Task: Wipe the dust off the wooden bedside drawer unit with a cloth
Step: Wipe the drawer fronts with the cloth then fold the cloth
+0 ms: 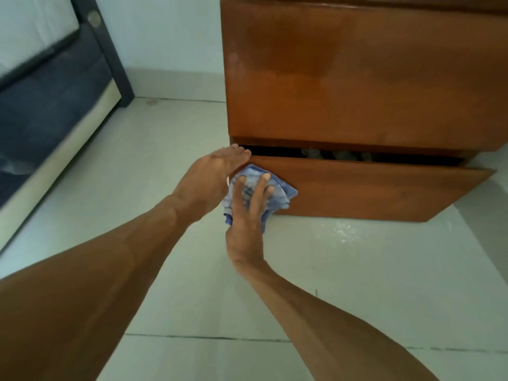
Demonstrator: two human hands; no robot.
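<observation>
- Floor (pixel 357 284): pale tiles with dark joint lines. Both bare forearms extend over it from the lower edge of the view.
- Pale specks (pixel 343 229): scattered on the floor just in front of the lower drawer.
- Right hand (pixel 246 224): back of the hand faces the camera. The fingers (pixel 259 193) are straight and spread apart. They press flat on the cloth and do not curl round it.
- Cloth (pixel 280 193): blue-and-white and bunched in folds. It is held against the left end of the lower drawer's front panel, and its lower edge hangs near the panel's bottom corner.
- Left hand (pixel 214 174): just left of the cloth, at the drawer's upper left corner. The fingers (pixel 236 154) are straight and close together, with the tips touching the top edge of the drawer front. The thumb is hidden.
- Lower drawer (pixel 371 188): pulled partly out of the unit, leaving a dark gap along its top. Contents show in the gap but are too dim to identify.
- Drawer unit (pixel 357 78): brown wood, standing on the floor against the wall. The upper front panel is flush and closed.
- Bed frame (pixel 110 50): dark, at far left, well apart from the unit, carrying a white mattress (pixel 33 28).
- Wall (pixel 165 31): pale, behind both the bed frame and the unit.
</observation>
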